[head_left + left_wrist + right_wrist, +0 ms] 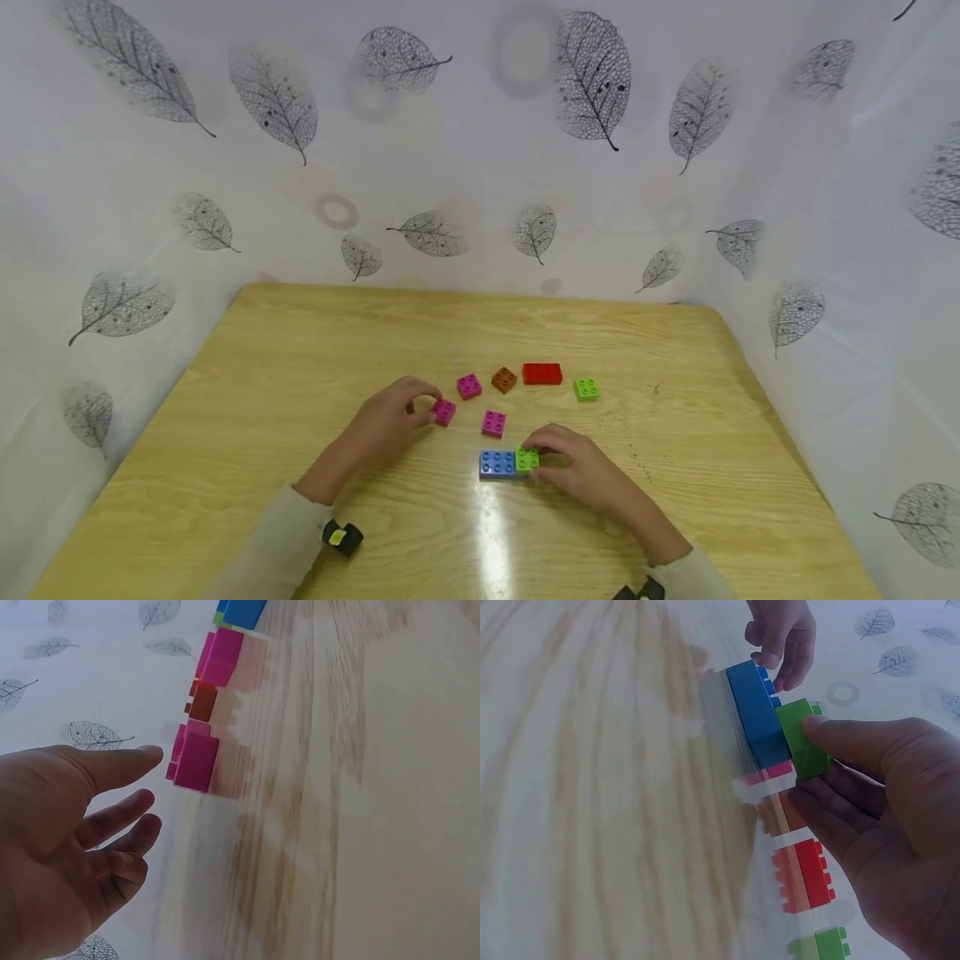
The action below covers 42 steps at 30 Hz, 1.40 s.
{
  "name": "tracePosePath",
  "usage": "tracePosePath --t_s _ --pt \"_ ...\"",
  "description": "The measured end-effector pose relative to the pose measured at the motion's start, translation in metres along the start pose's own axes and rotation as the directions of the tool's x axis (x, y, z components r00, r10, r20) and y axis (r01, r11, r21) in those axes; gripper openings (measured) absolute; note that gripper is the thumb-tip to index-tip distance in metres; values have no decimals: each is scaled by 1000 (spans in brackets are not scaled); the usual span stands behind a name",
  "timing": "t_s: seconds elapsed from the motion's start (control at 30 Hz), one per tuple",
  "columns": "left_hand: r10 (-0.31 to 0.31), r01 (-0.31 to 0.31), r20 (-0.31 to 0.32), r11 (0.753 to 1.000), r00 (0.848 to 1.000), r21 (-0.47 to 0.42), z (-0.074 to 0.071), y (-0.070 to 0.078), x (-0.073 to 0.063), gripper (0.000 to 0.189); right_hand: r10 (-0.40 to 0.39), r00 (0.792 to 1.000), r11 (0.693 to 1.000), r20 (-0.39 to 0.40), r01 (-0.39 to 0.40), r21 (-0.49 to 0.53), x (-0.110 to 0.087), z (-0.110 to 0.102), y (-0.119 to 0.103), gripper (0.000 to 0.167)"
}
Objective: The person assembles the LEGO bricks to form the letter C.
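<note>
partly hidden green brick [527, 459] under hands [573, 472]

Head view high above the near edge of the wooden table [300, 350], facing forward and down, both wrist views low and close over the tabletop, all sharing the blue brick [497, 463] [754, 712].
</note>
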State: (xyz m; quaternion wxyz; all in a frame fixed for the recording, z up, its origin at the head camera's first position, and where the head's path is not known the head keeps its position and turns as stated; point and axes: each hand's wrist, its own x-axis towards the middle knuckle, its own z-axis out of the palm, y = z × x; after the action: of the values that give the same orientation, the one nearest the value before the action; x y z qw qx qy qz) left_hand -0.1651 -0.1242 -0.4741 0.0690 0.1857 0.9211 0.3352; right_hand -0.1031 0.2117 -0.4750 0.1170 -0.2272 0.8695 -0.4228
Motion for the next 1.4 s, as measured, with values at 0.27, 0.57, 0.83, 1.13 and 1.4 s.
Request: tracePosePath --t_s 0.27,0.57,0.83,1.13,1.4 --pt "11 -7 93 999 996 -48 3 -8 12 30 13 1000 1000 15 -13 19 -1 0 3 34" --pt "-5 8 122 1000 993 -28 3 -8 16 28 6 1000 1000 14 -6 16 -1 0 2 33" --pt "4 9 143 995 990 -95 4 -8 17 22 -3 1000 1000 0 3 6 -1 1 1 35" --pt "20 -15 133 999 991 -42 7 -6 16 25 -6 1000 1000 -4 6 5 -1 1 0 35" --pt "57 -55 109 998 992 -16 13 2 4 27 -45 999 999 -12 45 -5 -1 1 2 35"
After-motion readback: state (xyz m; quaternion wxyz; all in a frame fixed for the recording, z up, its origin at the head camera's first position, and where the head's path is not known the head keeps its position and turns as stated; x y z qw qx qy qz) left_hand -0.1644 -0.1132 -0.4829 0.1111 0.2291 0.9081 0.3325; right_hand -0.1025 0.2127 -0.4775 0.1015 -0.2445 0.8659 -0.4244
